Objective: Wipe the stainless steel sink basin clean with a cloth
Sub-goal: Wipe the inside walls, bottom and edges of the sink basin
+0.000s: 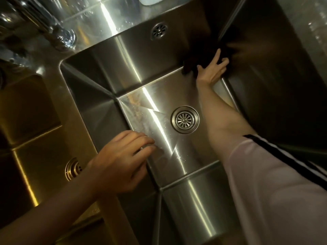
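Left of the grip and nearer the person, the left hand [122, 161] hangs over the basin's near-left edge, fingers loosely curled and holding nothing; it is well apart from the cloth and looks like a bystander to the wipe. Between that hand and the grip lies the floor of the stainless steel sink basin [159, 96], its long axis running from the person away toward the far wall; a brownish smear of residue [134, 106] streaks the far-left part of that floor, and the drain strainer [184, 119] sits just beside the right forearm. At the grip itself, in the far-right corner of the basin, the right hand [211, 71] presses a dark cloth [200, 57] flat against the wall, fingers spread and straight on top of it rather than wrapped round it; the cloth's edges blur into shadow. The smear thus lies left of the cloth and toward the person, so I judge the coming stroke must pull leftward across the floor, and the right hand, already on the cloth, is the one placed to do it.
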Tool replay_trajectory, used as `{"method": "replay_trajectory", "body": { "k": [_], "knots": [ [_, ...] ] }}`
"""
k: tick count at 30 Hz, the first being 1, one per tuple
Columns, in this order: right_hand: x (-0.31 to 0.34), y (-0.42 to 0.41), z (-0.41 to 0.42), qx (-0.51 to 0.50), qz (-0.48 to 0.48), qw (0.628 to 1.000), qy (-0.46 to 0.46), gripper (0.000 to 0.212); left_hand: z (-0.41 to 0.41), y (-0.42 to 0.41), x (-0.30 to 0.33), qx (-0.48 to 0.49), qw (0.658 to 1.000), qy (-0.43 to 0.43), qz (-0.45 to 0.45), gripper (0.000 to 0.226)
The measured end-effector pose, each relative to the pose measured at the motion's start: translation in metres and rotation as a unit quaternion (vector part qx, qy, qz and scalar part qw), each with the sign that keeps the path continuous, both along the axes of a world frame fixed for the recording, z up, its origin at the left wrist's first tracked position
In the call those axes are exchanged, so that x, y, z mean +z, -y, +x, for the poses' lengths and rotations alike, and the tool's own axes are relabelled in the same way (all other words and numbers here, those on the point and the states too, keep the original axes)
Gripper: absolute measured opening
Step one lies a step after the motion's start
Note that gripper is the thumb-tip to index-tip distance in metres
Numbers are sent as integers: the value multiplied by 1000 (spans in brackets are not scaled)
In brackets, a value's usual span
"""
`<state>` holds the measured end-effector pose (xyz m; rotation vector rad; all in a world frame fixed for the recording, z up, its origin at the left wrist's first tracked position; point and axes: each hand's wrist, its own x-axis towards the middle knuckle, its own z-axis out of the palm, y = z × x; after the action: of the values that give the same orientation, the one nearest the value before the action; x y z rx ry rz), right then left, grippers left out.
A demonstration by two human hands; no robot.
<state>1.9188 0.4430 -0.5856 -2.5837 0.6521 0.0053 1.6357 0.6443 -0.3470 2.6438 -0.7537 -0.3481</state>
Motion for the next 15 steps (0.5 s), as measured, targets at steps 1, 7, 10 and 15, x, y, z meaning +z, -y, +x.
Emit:
{"method": "replay_trajectory", "body": {
  "k": [1,7,10,15],
  "knots": [
    [-2,-2,5,9,-4,1000,-18,83,0,0,0,0,1000,1,1,36],
    [4,-4,24,51,-26,993,-105,91,1,2,0,1,1000,12,7,36],
    [9,-3,18,89,-16,988,-123,90,2,3,0,1,1000,13,7,37],
    [12,-33,-24,208,-10,964,-164,93,0,2,-2,-5,1000,13,13,36]
  ]
}}
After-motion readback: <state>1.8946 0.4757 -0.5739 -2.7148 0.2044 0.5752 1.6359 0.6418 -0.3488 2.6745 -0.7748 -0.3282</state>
